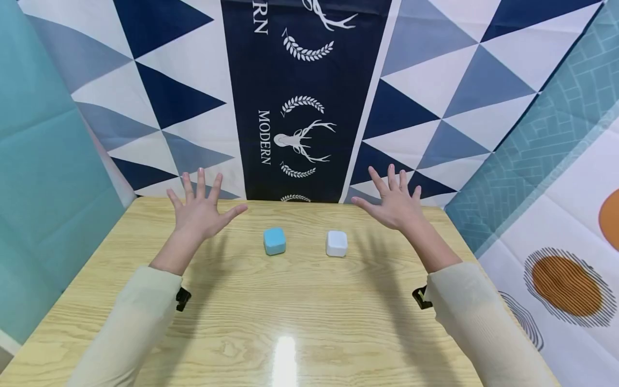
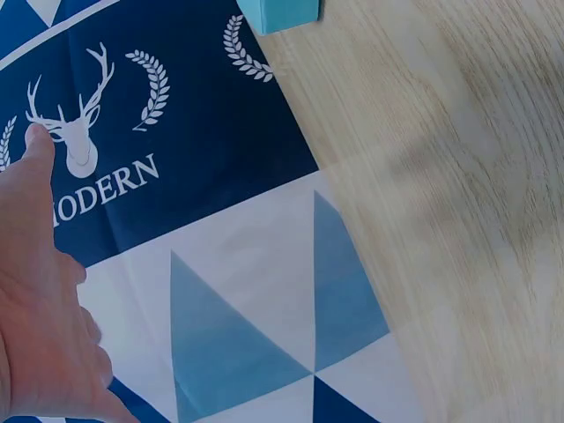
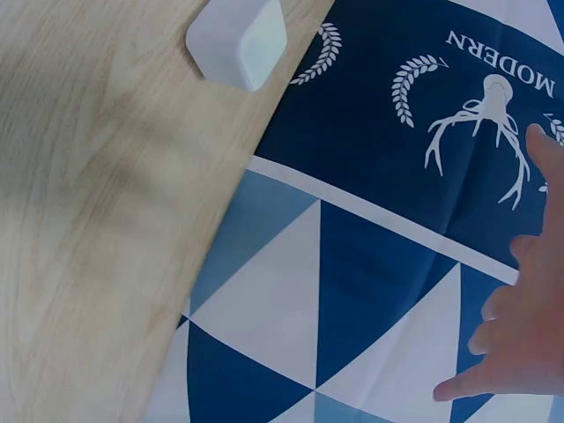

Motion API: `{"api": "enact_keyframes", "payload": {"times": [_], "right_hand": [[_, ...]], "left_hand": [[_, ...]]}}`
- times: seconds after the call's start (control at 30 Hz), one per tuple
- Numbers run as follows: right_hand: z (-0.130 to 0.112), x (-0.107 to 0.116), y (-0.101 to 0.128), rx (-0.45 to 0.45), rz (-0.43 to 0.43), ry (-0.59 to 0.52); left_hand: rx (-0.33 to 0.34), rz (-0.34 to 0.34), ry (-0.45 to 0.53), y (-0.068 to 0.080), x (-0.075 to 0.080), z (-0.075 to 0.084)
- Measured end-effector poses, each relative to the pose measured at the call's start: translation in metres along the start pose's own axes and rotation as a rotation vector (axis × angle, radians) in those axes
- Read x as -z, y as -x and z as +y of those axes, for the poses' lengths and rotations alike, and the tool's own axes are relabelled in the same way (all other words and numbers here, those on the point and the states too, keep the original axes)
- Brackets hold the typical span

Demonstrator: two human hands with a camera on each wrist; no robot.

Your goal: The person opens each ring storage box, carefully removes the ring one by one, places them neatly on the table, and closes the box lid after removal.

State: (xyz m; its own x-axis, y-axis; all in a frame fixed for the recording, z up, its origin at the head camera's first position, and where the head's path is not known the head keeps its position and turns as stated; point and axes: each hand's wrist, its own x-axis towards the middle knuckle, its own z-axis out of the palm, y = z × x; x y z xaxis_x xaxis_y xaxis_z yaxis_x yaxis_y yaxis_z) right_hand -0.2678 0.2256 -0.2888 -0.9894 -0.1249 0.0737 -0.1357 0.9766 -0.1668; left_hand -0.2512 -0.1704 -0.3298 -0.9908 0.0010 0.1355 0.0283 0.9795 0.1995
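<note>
A light blue block (image 1: 274, 241) with rounded edges lies on the wooden table (image 1: 242, 312), left of a similar white block (image 1: 336, 243). My left hand (image 1: 197, 211) is held above the table with its fingers spread, to the left of the blue block and apart from it. On the other side, my right hand (image 1: 394, 203) hovers with spread fingers, right of the white block and not touching it. Part of the blue block (image 2: 289, 13) shows at the top of the left wrist view. The right wrist view has the white block (image 3: 238, 42) near its top.
Behind the table hangs a cloth (image 1: 193, 80) with triangles, a deer head and the word MODERN. A teal cloth (image 1: 48, 161) stands at the left, and a patterned cloth (image 1: 566, 226) at the right. Both forearms wear light sleeves (image 1: 137, 317).
</note>
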Motion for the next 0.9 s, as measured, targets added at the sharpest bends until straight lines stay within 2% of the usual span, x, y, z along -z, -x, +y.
{"api": "enact_keyframes", "payload": {"times": [0.23, 0.43, 0.7, 0.9], "right_hand": [[0.002, 0.001, -0.002, 0.031, 0.072, -0.027], [0.001, -0.002, -0.002, 0.050, 0.102, -0.019], [-0.002, -0.010, -0.002, 0.069, 0.155, -0.033], [-0.009, -0.016, -0.005, 0.101, 0.162, -0.080]], "left_hand": [[0.013, -0.014, 0.039, -0.003, 0.000, 0.001], [0.008, -0.026, 0.027, -0.004, 0.000, 0.001], [-0.014, 0.030, 0.012, -0.001, -0.003, 0.000], [-0.015, 0.036, 0.012, 0.000, -0.006, 0.000]]}}
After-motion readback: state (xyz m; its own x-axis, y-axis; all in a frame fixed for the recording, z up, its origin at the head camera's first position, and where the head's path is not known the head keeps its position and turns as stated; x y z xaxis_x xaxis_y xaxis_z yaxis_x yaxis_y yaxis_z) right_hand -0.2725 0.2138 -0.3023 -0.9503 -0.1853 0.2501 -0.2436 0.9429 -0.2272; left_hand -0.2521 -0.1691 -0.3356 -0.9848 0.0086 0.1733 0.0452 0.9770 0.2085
